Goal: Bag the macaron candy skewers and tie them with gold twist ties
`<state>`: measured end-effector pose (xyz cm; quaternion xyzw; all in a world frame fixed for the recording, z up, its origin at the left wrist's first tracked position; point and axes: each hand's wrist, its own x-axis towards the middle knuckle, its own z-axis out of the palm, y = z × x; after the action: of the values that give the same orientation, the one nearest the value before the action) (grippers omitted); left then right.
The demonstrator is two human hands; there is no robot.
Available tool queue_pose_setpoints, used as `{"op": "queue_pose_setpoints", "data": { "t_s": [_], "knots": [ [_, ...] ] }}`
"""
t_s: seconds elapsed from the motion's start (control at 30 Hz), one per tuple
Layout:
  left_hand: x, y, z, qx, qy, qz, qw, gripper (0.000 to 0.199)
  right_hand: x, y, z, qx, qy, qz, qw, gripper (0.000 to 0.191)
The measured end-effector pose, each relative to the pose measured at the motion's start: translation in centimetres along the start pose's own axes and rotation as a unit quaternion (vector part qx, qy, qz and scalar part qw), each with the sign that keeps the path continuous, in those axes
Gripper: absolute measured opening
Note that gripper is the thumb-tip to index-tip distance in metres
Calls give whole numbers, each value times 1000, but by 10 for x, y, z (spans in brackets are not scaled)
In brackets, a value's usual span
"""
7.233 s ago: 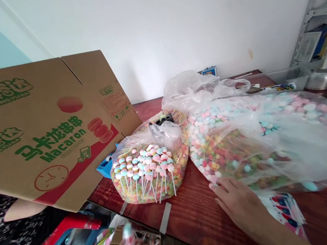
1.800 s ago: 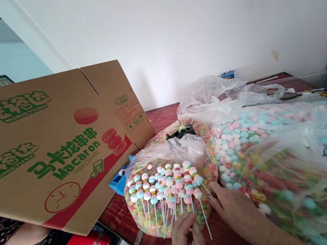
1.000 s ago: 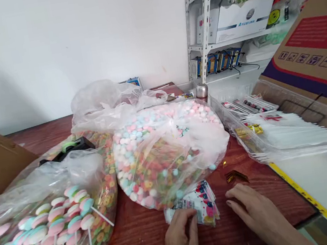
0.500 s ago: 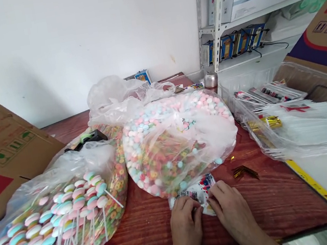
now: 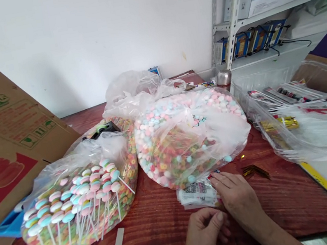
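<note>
A small pile of clear printed packets [image 5: 197, 194] with a black QR code lies on the dark red wooden table. My right hand [image 5: 237, 194] rests over the right end of the packets, its fingers stretched forward and lying flat on them. Just below, close to the table's front edge, my left hand [image 5: 203, 233] is loosely curled with the thumb apart, and no object shows in it. Behind the packets sits a big clear bag [image 5: 190, 134] of pastel candy balls and coloured rings. Gold twist ties [image 5: 255, 171] lie right of my right hand.
Stacked candies on white sticks [image 5: 83, 190] lie on a bag of ring candies [image 5: 130, 161] at left, beside an open carton [image 5: 24, 133]. A clear plastic tray [image 5: 281, 149] with white bags stands at right. Behind are a metal cup [image 5: 223, 79] and shelving [image 5: 236, 14].
My left hand has drawn back from the packets towards the table's front edge, uncovering the QR code. My right hand has flattened over their right side. The camera view has shifted left.
</note>
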<state>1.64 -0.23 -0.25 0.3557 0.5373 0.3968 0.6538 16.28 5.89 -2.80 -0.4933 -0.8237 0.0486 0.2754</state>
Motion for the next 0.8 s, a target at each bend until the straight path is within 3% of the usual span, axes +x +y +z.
{"op": "queue_pose_setpoints", "data": {
  "t_s": [0.07, 0.13, 0.2, 0.3, 0.4, 0.53, 0.67, 0.8],
  "knots": [
    [-1, -1, 12, -191, -89, -109, 972, 37, 4, 3, 1, 4, 12, -27, 1000, 37],
    [5, -1, 23, -338, -130, -139, 922, 46, 9, 3, -2, 31, 18, -43, 998, 39],
    [14, 1, 32, -439, -113, -106, 885, 45, 12, 3, -9, 100, 4, -17, 995, 40],
    [28, 6, 37, -511, -17, -46, 858, 32, 15, 6, -19, 221, -33, 96, 970, 38],
    [30, 9, 33, -480, 35, -92, 872, 28, 18, 16, -22, 280, -29, 173, 944, 37],
    [14, 7, 11, -378, -46, -218, 899, 40, 20, 25, -19, 328, -1, 177, 928, 34],
    [-2, 4, -10, -328, -77, -213, 917, 49, 22, 22, -20, 360, 14, 220, 907, 34],
    [-5, 5, -9, -286, -102, -205, 931, 48, 29, 12, -25, 364, 41, 269, 890, 36]
  ]
}}
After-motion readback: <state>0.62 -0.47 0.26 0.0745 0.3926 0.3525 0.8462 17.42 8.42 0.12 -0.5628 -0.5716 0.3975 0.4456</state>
